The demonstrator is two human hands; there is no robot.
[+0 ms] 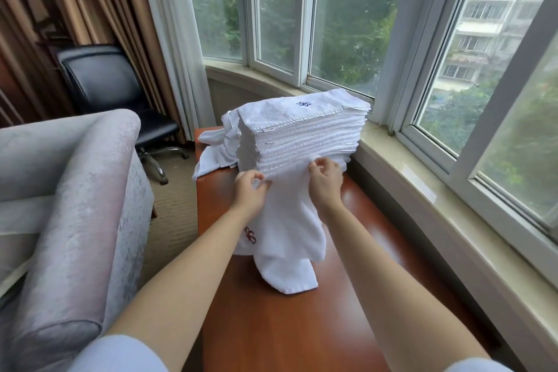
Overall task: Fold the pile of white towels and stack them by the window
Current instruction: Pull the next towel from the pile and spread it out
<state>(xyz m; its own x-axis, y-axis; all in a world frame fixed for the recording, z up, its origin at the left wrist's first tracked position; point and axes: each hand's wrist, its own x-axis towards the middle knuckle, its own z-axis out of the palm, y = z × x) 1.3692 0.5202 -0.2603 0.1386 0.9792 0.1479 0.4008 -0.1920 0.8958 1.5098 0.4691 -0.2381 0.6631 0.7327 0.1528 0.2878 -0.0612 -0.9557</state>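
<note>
Pinching one towel (287, 220), two hands: left hand (250, 190), right hand (324, 180).

White towel (287, 220) between pinching hands

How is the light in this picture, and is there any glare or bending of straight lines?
Head view: soft daylight enters through the window; pale glare lies on the wooden table right of the hanging towel; the wide lens bows the window frames and sill; the left hand and right hand look sharp.
</note>
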